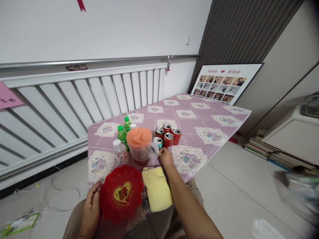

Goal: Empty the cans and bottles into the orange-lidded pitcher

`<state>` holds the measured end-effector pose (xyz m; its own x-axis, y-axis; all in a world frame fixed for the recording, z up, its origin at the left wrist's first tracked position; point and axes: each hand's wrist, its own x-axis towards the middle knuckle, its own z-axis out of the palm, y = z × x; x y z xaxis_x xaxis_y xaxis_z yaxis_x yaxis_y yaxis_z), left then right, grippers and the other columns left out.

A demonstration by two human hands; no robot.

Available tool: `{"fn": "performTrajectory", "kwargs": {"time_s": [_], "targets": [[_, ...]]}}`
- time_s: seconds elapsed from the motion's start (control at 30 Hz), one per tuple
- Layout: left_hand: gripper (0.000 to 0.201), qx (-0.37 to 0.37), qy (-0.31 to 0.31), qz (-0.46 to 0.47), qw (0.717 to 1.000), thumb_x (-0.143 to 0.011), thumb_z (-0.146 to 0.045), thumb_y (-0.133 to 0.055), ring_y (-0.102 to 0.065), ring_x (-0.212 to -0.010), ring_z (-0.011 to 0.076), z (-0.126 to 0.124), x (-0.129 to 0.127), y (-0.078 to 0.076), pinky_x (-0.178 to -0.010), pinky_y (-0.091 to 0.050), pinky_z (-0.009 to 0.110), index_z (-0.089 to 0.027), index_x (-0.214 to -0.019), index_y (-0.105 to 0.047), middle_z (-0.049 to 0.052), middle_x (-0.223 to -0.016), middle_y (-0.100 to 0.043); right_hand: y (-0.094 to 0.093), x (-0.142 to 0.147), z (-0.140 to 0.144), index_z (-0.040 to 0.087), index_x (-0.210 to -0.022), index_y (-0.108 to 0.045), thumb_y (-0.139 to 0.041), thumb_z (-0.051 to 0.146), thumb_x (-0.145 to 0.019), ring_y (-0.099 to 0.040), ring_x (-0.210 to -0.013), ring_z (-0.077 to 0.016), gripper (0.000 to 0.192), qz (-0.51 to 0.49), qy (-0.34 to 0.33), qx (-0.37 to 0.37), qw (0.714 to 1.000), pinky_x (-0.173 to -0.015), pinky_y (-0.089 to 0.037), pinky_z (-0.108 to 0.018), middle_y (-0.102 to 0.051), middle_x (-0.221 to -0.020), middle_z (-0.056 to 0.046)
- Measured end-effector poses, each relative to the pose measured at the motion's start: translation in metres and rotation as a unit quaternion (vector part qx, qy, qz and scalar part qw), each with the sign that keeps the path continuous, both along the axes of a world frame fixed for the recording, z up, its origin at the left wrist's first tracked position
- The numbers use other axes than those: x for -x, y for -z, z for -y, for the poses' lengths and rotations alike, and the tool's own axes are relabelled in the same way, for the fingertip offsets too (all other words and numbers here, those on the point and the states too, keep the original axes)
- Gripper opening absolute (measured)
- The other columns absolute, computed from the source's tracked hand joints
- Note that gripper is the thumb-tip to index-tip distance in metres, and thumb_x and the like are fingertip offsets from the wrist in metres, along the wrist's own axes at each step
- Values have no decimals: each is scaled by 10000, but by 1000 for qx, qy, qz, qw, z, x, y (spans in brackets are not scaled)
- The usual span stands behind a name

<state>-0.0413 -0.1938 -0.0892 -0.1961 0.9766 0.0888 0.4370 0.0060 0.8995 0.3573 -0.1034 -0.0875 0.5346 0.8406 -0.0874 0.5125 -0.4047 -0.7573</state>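
My right hand [165, 157] is at the pitcher's handle, just in front of the cans. Its fingers are curled together, and what they hold, if anything, is hidden. The clear pitcher [139, 154] has an orange lid [139, 137] and some brownish liquid at the bottom. Behind my right hand stands a teal can [158, 142] beside several red cans [168, 141]. My left hand [91, 202] lies along the left rim of a red scalloped plate [132, 179], fingers stretched out and touching its edge. A folded yellow cloth [157, 191] lies between the plate and my right forearm.
Left of the pitcher stand a white-capped bottle [121, 152] and green-capped bottles [122, 133]. A flowered pink tablecloth [171, 111] covers the table. A white radiator [119, 89] runs along the wall behind, and a framed photo board [221, 83] leans at the back right.
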Motion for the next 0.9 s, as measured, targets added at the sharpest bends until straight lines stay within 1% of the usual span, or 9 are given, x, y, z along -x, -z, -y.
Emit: {"fn": "performTrajectory", "kwargs": {"time_s": [0.23,0.47,0.53,0.6,0.63,0.67,0.7,0.77,0.9], "targets": [[394,7,-3,4,1000,-954,-458,-434,-558,-1356,290,0,0,1,-1183,-422,499,-238,-1207,-641,76,-1369,-658,9,-3,1,201,-1293,-607,-632,394,-967,-649,-1094,-227,380,-39,1,-53,998,-916,-566,-450,-624,-1314,-93],[392,-13,-4,35,999,-940,-467,-457,-584,-1324,279,-2,-3,-1,-1165,-442,482,-230,-1191,-643,84,-1342,-668,11,-9,25,192,-1294,-606,-635,396,-965,-650,-1095,-237,388,-111,13,-140,984,-912,-567,-452,-625,-1307,-86],[389,-15,-6,41,999,-933,-469,-473,-598,-1308,274,-2,-3,-1,-1156,-452,467,-237,-1194,-646,78,-1330,-677,9,-10,35,174,-1223,-636,-640,412,-958,-667,-1018,-216,356,-132,31,-164,977,-868,-575,-421,-662,-1214,-73],[390,-17,-7,48,999,-931,-463,-480,-607,-1299,269,-3,-3,-2,-1144,-465,454,-237,-1204,-642,78,-1327,-680,5,-9,46,153,-968,-685,-678,493,-900,-658,-820,-182,347,-150,54,-191,969,-760,-557,-354,-703,-933,-36],[389,-18,-8,51,998,-931,-459,-482,-609,-1297,268,-3,-3,-2,-1139,-471,451,-237,-1208,-640,80,-1326,-682,3,-8,52,162,-835,-670,-701,545,-847,-629,-727,-171,384,-158,66,-205,964,-702,-534,-329,-682,-790,-13],[385,-20,-8,55,998,-930,-454,-484,-611,-1295,268,-3,-3,-2,-1134,-476,449,-236,-1207,-639,82,-1321,-685,0,-7,58,180,-741,-642,-719,586,-791,-596,-663,-165,416,-165,79,-219,958,-656,-508,-314,-650,-686,6],[381,-22,-10,58,998,-929,-450,-484,-613,-1293,268,-2,-3,-3,-1129,-480,446,-233,-1200,-641,84,-1316,-688,-3,-5,64,196,-696,-620,-728,610,-743,-575,-629,-164,430,-171,92,-232,953,-626,-489,-307,-628,-630,17],[382,-24,-8,66,998,-932,-448,-475,-614,-1293,261,-2,-2,-2,-1126,-484,432,-227,-1199,-637,88,-1316,-688,-10,1,77,213,-707,-610,-720,616,-703,-568,-618,-165,418,-181,124,-258,941,-606,-475,-302,-629,-620,23],[431,5,1,93,996,-960,-459,-419,-623,-1284,233,-4,0,1,-1104,-500,382,-216,-1274,-589,90,-1357,-664,-20,19,115,229,-820,-588,-662,559,-740,-590,-654,-166,347,-189,208,-306,909,-648,-489,-309,-644,-697,27]]}}
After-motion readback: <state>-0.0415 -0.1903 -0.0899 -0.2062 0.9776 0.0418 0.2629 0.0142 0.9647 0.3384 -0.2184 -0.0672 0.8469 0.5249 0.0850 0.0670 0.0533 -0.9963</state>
